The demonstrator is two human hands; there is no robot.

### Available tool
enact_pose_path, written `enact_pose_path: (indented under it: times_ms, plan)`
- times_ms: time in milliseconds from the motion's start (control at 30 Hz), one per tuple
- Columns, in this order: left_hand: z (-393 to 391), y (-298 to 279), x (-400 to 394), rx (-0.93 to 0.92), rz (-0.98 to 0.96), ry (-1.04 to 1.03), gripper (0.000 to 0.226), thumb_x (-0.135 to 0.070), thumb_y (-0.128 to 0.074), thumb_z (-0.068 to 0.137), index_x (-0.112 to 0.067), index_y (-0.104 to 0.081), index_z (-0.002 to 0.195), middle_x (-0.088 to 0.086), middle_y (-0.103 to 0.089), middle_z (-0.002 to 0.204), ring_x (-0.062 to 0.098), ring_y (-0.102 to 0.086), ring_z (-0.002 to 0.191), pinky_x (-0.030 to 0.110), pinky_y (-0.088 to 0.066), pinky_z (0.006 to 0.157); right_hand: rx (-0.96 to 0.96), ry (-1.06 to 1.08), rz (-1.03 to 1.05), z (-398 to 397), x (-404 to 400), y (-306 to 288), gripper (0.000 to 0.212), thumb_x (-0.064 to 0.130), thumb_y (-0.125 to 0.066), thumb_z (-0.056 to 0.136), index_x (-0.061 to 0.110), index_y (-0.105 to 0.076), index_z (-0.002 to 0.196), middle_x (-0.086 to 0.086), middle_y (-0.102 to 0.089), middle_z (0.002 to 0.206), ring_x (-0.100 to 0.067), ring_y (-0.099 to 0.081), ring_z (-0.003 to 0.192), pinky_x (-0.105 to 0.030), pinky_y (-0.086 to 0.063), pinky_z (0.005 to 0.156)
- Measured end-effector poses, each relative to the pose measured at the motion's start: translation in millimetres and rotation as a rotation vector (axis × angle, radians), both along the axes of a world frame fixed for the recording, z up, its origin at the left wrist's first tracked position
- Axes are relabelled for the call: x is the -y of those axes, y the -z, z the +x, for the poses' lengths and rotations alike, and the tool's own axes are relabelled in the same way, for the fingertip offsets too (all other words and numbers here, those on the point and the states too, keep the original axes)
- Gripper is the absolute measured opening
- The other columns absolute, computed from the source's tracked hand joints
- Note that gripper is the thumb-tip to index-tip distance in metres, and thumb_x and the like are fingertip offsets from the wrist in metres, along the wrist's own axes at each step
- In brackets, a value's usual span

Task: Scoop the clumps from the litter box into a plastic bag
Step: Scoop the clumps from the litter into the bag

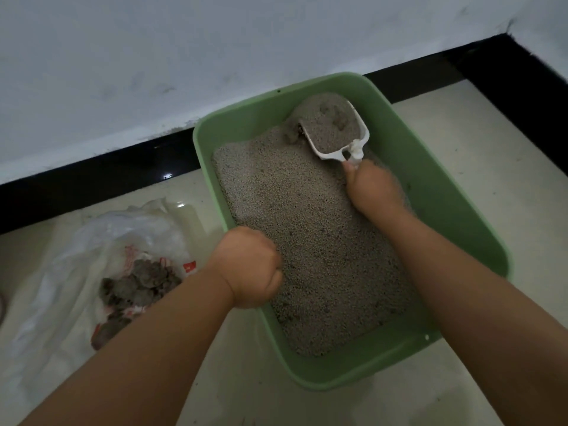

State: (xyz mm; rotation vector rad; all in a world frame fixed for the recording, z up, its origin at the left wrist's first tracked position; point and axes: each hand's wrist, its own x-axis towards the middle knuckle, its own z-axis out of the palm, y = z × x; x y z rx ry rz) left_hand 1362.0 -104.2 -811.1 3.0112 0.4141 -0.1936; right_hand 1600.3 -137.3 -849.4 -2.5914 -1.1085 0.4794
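A green litter box sits on the floor, filled with grey litter. My right hand grips the handle of a white scoop at the box's far end. The scoop is heaped with litter and a clump. Another grey clump lies just left of the scoop. My left hand is closed over the box's left rim. To the left of the box, a clear plastic bag lies on the floor with several dark clumps in it.
A white wall with a black baseboard runs behind the box. The floor is pale tile. The bag lies open about a hand's width left of the box.
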Motion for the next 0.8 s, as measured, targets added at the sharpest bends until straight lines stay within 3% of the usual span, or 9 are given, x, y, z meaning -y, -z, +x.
enact_pose_path:
  times_ms: [67, 133, 200, 300, 400, 467, 633, 700, 800]
  plan:
    - [2.5, -6.9, 3.3, -0.058, -0.043, 0.025, 0.053, -0.033, -0.016, 0.067, -0.009, -0.061, 0.051, 0.007, -0.057, 0.053, 0.026, -0.056, 0.051, 0.027, -0.045, 0.056, 0.018, -0.003, 0.025, -4.9, 2.0, -3.6, 0.051, 0.042, -0.026, 0.100, -0.001, -0.055, 0.106, -0.012, -0.053, 0.087, -0.024, -0.047, 0.077, -0.029, -0.030, 0.065]
    - [-0.5, -3.8, 3.8, 0.029, 0.002, 0.036, 0.079, -0.038, 0.005, 0.060, -0.010, -0.067, 0.078, 0.007, -0.063, 0.080, 0.026, -0.058, 0.079, 0.025, -0.040, 0.073, 0.022, -0.012, 0.057, -8.4, 8.3, -8.1, 0.049, 0.040, -0.027, 0.100, 0.000, -0.055, 0.102, -0.009, -0.048, 0.083, -0.024, -0.047, 0.076, -0.029, -0.030, 0.065]
    - [-0.6, -1.4, 2.4, -0.033, 0.011, 0.018, 0.090, -0.038, 0.013, 0.054, -0.013, -0.066, 0.089, 0.005, -0.063, 0.093, 0.024, -0.055, 0.089, 0.024, -0.037, 0.079, 0.011, -0.005, 0.082, -12.9, 18.9, -14.7, 0.045, 0.038, -0.027, 0.100, 0.002, -0.054, 0.095, -0.009, -0.048, 0.081, -0.025, -0.048, 0.075, -0.028, -0.029, 0.064]
    - [0.7, -4.9, 3.3, -0.059, 0.030, 0.032, 0.092, -0.038, 0.016, 0.053, -0.016, -0.065, 0.091, 0.004, -0.062, 0.096, 0.022, -0.055, 0.092, 0.025, -0.037, 0.081, 0.009, -0.020, 0.052, -23.7, 37.3, -22.1, 0.042, 0.038, -0.028, 0.100, 0.005, -0.053, 0.091, -0.008, -0.049, 0.079, -0.025, -0.048, 0.073, -0.028, -0.031, 0.064]
    - [2.0, -5.2, 5.3, -0.087, 0.057, 0.011, 0.076, -0.035, 0.004, 0.069, -0.015, -0.064, 0.094, 0.004, -0.062, 0.099, 0.021, -0.054, 0.093, 0.027, -0.036, 0.084, 0.013, -0.045, 0.024, -38.6, 55.7, -25.9, 0.036, 0.039, -0.027, 0.100, 0.012, -0.045, 0.085, -0.006, -0.048, 0.078, -0.024, -0.048, 0.072, -0.028, -0.032, 0.063]
    - [0.8, -6.5, 7.5, -0.096, 0.068, -0.009, 0.066, -0.033, -0.004, 0.073, -0.015, -0.064, 0.092, 0.003, -0.061, 0.098, 0.020, -0.052, 0.093, 0.028, -0.033, 0.083, 0.009, -0.026, 0.029, -44.5, 67.3, -31.8, 0.039, 0.038, -0.026, 0.100, 0.010, -0.046, 0.082, -0.007, -0.049, 0.075, -0.024, -0.049, 0.071, -0.027, -0.033, 0.062]
    - [-7.6, -7.8, 13.8, 0.026, 0.092, -0.110, 0.088, -0.038, 0.014, 0.058, -0.014, -0.065, 0.088, 0.002, -0.060, 0.090, 0.020, -0.048, 0.090, 0.029, -0.020, 0.072, 0.009, -0.016, 0.004, -55.4, 98.7, -63.8, 0.045, 0.035, -0.026, 0.101, 0.015, -0.037, 0.062, -0.004, -0.044, 0.063, -0.024, -0.047, 0.068, -0.029, -0.034, 0.062]
    - [-10.9, -3.2, 17.9, 0.107, 0.052, -0.142, 0.072, -0.037, 0.001, 0.065, -0.010, -0.065, 0.071, 0.005, -0.056, 0.071, 0.022, -0.049, 0.076, 0.029, -0.023, 0.069, 0.033, -0.013, 0.026, -60.8, 107.0, -75.8, 0.044, 0.035, -0.026, 0.101, 0.010, -0.043, 0.069, -0.010, -0.050, 0.073, -0.026, -0.050, 0.072, -0.029, -0.034, 0.064]
    - [-17.0, 0.6, 27.6, 0.247, 0.059, -0.179, 0.040, -0.028, -0.029, 0.067, -0.012, -0.053, 0.038, -0.001, -0.032, 0.044, 0.017, -0.036, 0.047, 0.025, -0.027, 0.057, 0.064, -0.035, -0.019, -69.0, 114.9, -85.5, 0.043, 0.036, -0.026, 0.101, 0.005, -0.052, 0.086, -0.016, -0.055, 0.085, -0.033, -0.057, 0.085, -0.030, -0.035, 0.066]
